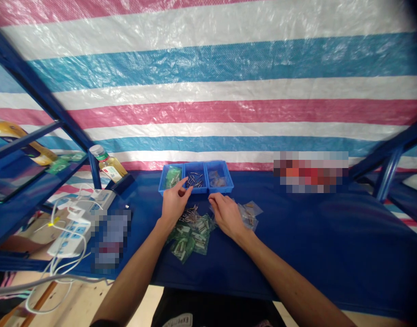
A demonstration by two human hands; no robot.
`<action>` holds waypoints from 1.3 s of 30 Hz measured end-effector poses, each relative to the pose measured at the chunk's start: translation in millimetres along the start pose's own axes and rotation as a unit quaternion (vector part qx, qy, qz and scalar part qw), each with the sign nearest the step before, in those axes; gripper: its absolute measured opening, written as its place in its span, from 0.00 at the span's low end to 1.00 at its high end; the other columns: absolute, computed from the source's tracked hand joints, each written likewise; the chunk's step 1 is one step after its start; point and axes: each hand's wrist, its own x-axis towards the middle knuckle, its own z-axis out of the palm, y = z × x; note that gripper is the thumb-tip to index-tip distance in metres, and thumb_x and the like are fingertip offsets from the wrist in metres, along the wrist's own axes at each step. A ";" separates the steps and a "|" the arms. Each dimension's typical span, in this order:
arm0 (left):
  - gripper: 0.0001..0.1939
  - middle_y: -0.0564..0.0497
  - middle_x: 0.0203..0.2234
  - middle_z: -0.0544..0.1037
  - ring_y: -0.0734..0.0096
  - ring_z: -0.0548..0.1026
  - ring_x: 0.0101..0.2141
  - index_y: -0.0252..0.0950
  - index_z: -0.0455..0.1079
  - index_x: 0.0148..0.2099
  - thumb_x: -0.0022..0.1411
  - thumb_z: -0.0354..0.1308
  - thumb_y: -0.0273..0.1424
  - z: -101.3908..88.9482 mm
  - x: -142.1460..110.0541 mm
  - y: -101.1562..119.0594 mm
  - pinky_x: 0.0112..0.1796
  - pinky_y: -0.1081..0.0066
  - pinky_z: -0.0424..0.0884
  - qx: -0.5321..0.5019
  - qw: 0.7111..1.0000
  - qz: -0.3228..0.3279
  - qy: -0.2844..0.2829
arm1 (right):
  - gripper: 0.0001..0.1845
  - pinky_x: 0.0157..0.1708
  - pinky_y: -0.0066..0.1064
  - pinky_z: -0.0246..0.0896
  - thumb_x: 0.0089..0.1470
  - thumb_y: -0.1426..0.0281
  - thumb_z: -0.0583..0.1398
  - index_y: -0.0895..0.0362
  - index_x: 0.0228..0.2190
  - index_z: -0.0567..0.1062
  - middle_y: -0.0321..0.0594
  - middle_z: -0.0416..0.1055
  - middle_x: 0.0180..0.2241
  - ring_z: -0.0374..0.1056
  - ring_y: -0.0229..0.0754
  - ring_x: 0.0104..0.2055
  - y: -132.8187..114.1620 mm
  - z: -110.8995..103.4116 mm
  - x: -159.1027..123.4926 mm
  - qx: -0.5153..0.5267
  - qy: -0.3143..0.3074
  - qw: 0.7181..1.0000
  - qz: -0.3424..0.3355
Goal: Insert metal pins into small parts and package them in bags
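Observation:
My left hand (174, 200) reaches toward the middle compartment of a blue three-part tray (196, 176), its fingers pinched at the tray's front edge; what they hold is too small to make out. My right hand (226, 214) rests on the blue table, fingers curled over small clear bags (249, 214). Between the hands lies a small heap of loose metal pins (189, 213). Below it is a pile of green-tinted bags (191, 235). The tray's middle part holds metal pins, the left part green bags, the right part clear bags.
A blue shelf frame (41, 95) stands at the left with a yellow-liquid bottle (108, 164). White power strips and cables (75, 222) lie at the table's left end. Another blue frame (388, 159) rises at the right. A striped tarp hangs behind.

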 end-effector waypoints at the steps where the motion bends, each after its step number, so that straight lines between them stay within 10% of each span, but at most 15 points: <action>1: 0.18 0.57 0.21 0.76 0.76 0.71 0.21 0.38 0.76 0.57 0.68 0.61 0.38 -0.5 0.3 -0.3 0.31 0.74 0.70 0.005 1.000 0.002 -0.005 | 0.12 0.40 0.36 0.59 0.72 0.69 0.50 0.54 0.43 0.74 0.42 0.78 0.38 0.69 0.46 0.35 0.0 0.1 0.2 -0.002 0.000 1.000 -0.005; 13: 0.12 0.56 0.18 0.72 0.75 0.67 0.20 0.39 0.80 0.47 0.71 0.57 0.36 -12.2 -5.5 -11.4 0.26 0.74 0.58 0.063 0.981 0.096 -0.155 | 0.12 0.45 0.41 0.56 0.68 0.74 0.56 0.52 0.49 0.77 0.44 0.76 0.42 0.67 0.49 0.45 2.7 7.5 7.1 -0.044 -0.083 0.991 -0.097; 29: 0.13 0.50 0.41 0.84 0.69 0.81 0.33 0.42 0.77 0.54 0.72 0.56 0.32 -12.0 -7.9 -4.6 0.38 0.72 0.75 0.011 0.969 0.136 -0.208 | 0.07 0.43 0.38 0.58 0.64 0.76 0.61 0.53 0.37 0.78 0.42 0.73 0.40 0.65 0.47 0.45 1.9 14.9 9.7 -0.081 -0.133 0.980 -0.125; 39: 0.13 0.47 0.41 0.82 0.67 0.79 0.39 0.39 0.76 0.54 0.73 0.54 0.33 -14.6 -9.7 4.5 0.42 0.69 0.75 -0.003 0.960 0.178 -0.215 | 0.09 0.48 0.37 0.65 0.69 0.71 0.53 0.53 0.39 0.74 0.43 0.75 0.41 0.71 0.46 0.44 1.5 2.2 12.4 0.185 -0.009 0.982 -0.038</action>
